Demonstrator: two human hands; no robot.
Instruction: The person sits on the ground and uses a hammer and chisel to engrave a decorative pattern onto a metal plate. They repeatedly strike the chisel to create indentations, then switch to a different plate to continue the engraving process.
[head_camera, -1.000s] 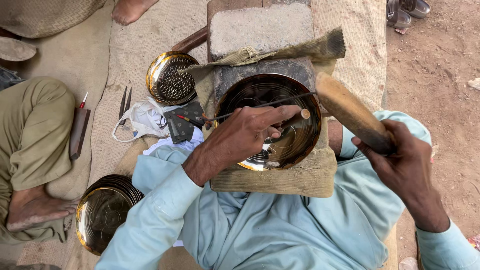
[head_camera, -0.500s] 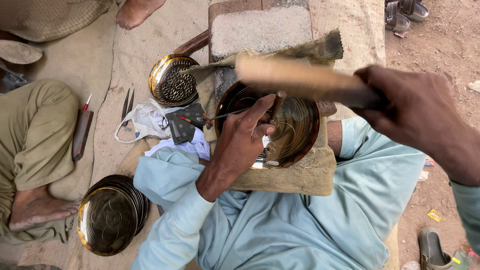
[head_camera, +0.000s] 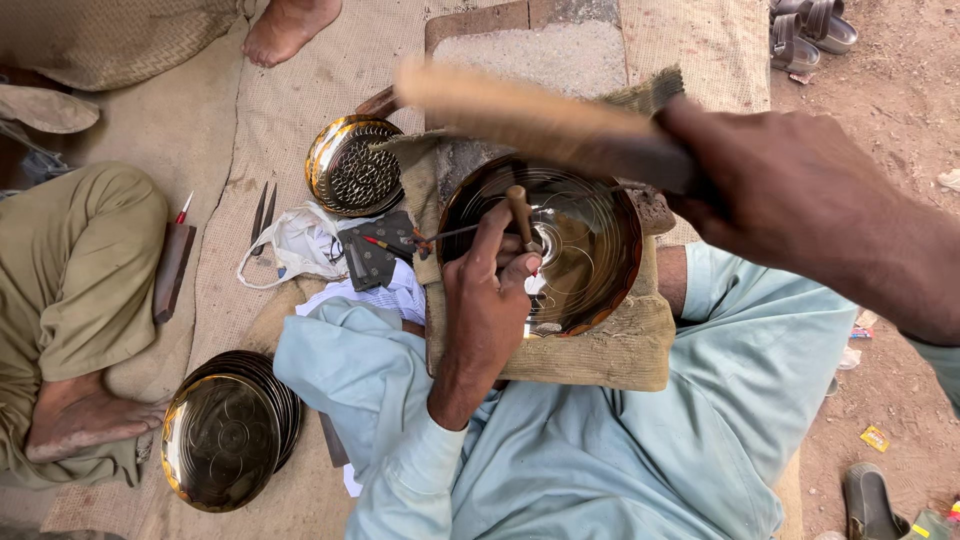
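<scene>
Woven matting (head_camera: 300, 90) over dirt; left hand (head_camera: 485, 300) pinching chisel (head_camera: 520, 215), right hand (head_camera: 800, 190) gripping mallet (head_camera: 540, 115).

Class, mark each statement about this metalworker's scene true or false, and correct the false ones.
1. The left hand holds a thin chisel upright on the brass bowl. True.
2. The right hand is empty. False: it grips a wooden mallet.
3. A stack of plates lies on the mat. True.
4. The bowl rests on bare ground. False: it sits on a cloth pad.
</scene>
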